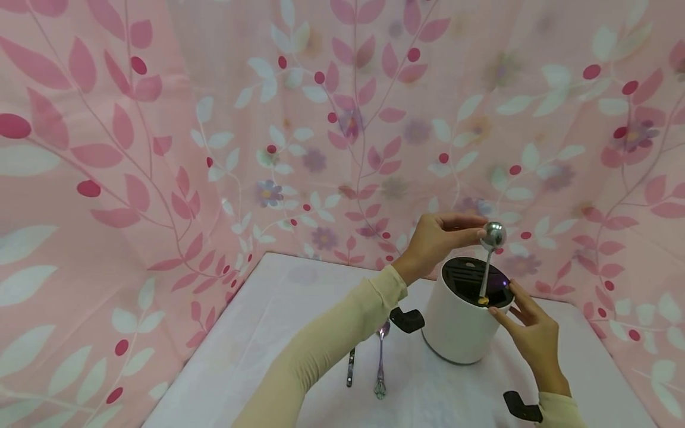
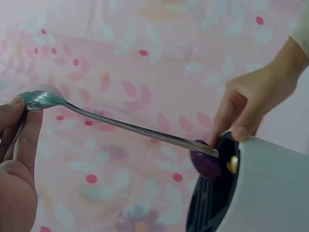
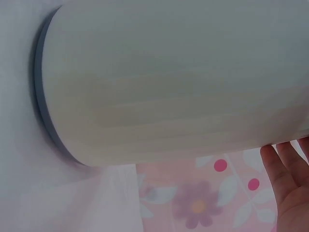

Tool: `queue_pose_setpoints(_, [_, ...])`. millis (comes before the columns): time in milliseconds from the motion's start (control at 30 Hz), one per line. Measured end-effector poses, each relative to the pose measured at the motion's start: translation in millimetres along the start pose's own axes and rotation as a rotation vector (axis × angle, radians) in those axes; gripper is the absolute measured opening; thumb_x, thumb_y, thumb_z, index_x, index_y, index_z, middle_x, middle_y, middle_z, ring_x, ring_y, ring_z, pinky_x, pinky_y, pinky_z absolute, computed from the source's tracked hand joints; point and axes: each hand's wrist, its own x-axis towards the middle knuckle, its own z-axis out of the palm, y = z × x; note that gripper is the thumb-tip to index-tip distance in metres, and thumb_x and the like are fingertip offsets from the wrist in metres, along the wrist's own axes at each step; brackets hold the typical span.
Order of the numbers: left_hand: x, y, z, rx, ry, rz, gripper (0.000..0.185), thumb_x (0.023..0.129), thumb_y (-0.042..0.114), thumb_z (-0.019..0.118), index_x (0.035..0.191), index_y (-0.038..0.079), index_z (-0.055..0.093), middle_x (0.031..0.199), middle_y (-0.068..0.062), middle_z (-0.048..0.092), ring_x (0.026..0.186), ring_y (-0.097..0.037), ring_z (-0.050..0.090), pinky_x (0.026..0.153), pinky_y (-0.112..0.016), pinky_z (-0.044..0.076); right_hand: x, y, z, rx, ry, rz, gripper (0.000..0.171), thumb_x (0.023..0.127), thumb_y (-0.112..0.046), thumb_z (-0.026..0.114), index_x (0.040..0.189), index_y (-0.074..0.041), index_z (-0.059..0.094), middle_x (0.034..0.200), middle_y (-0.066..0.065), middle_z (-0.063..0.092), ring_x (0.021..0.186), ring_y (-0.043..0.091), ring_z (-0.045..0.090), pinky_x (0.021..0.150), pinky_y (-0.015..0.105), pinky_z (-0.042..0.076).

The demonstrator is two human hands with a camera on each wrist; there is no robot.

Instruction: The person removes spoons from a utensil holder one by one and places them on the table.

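Note:
My left hand [image 1: 436, 241] pinches a silver spoon [image 1: 493, 236] by its bowl, above a white cylindrical container [image 1: 460, 333]. The spoon's handle points down to the container's glossy black slotted top [image 1: 465, 279]. Close to the handle's end shows a small gold spot [image 1: 483, 301]. In the left wrist view the spoon handle [image 2: 145, 131] ends by a dark purple round shape [image 2: 205, 162], whose nature I cannot tell. My right hand [image 1: 535, 336] holds the container at its upper right, thumb near the rim. The right wrist view shows its fingertips [image 3: 269, 152] touching the white side.
On the white-covered table [image 1: 257, 333], left of the container, lie another spoon [image 1: 380, 368] and a utensil with a dark patterned handle [image 1: 350, 368], partly hidden by my left sleeve. A pink floral cloth [image 1: 321, 148] hangs behind and along the sides. Black mounts [image 1: 408, 320] sit at both wrists.

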Motion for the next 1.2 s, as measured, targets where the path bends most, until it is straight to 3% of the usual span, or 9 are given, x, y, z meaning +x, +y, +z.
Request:
queue_pose_setpoints(200, [-3.0,17.7,-7.7,-0.036,0.043,0.052,0.023,0.086,0.0,0.072,0.107,-0.006,0.07,0.098,-0.007,0.072,0.087,-0.02,0.072,0.085,-0.035,0.056,2,14,0,0.025,0.006,0.007,0.071,0.071,0.014,0.08,0.136,-0.003,0.056,0.141,0.012,0.051,0.124,0.007,0.053,0.088,0.015,0.048])
queue_pose_setpoints(433, [-9.3,20.9,-27.1,-0.021,0.062,0.078,0.025,0.087,0.003,0.072,0.11,-0.007,0.069,0.099,-0.008,0.071,0.087,-0.02,0.071,0.087,-0.038,0.056,4,34,2,0.016,0.014,0.016,0.075,0.071,0.01,0.082,0.137,-0.013,0.056,0.142,0.008,0.051,0.123,0.003,0.053,0.086,0.011,0.047])
queue_pose_setpoints(667, [-16.3,10.2,-61.0,-0.048,0.126,0.045,0.026,0.087,0.003,0.073,0.111,-0.007,0.068,0.1,-0.012,0.071,0.085,-0.021,0.071,0.088,-0.041,0.055,4,35,1,0.047,0.022,-0.007,0.073,0.069,0.014,0.081,0.135,-0.008,0.058,0.141,0.008,0.052,0.122,0.005,0.054,0.085,0.012,0.048])
queue_pose_setpoints(1000, [-32.8,-7.3,-116.0,-0.013,0.317,0.004,0.023,0.084,0.005,0.076,0.104,-0.005,0.072,0.097,-0.016,0.072,0.082,-0.022,0.072,0.085,-0.04,0.056,4,33,3,0.062,0.025,-0.012,0.075,0.068,0.015,0.081,0.135,-0.008,0.058,0.141,0.012,0.052,0.122,0.006,0.054,0.086,0.013,0.048])
queue_pose_setpoints(1200, [-46.2,-17.0,-141.8,-0.016,0.361,-0.03,0.03,0.085,0.007,0.076,0.11,-0.009,0.069,0.101,-0.016,0.071,0.089,-0.024,0.071,0.087,-0.039,0.055,4,37,2,0.039,0.021,0.007,0.076,0.068,0.013,0.082,0.136,-0.011,0.058,0.141,0.01,0.052,0.122,0.005,0.054,0.085,0.012,0.048])
